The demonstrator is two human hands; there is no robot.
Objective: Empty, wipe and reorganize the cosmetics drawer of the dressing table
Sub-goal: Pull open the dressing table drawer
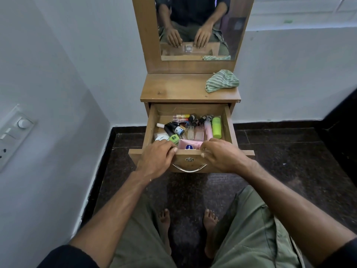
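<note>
drawer [190, 111]: pulled out of wooden table [190, 88], crammed with glossy bottles, green tube [216, 127], pink pack [190, 145] | my left hand [157, 157] and right hand [222, 154]: apart, fingers curled over front edge | striped cloth [222, 80]: crumpled on top

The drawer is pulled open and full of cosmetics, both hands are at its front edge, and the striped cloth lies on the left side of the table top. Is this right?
Not quite. The head view shows the striped cloth on the right side of the table top, not the left. The rest holds: the drawer is pulled open and full of cosmetics, and the left hand and right hand are both at its front edge.
</note>
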